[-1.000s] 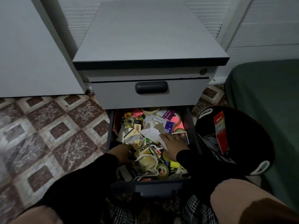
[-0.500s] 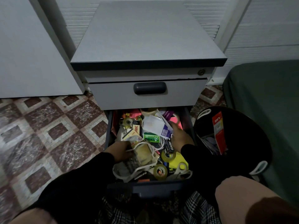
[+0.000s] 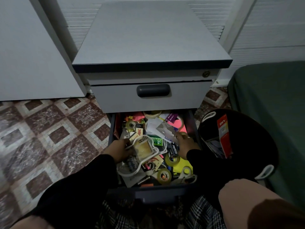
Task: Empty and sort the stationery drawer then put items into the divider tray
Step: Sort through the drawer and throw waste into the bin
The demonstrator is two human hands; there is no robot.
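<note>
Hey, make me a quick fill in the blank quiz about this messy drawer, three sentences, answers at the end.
1. The open drawer sits directly below a closed drawer with a dark ____.
2. The black box beside the right hand is printed with the word ____.
3. The left hand touches a clear packet on the drawer's ____ side.

Answers: handle; stapler; left

Open drawer (image 3: 193,129) crammed with tape rolls (image 3: 163,176), stapler box (image 3: 174,150).
</note>
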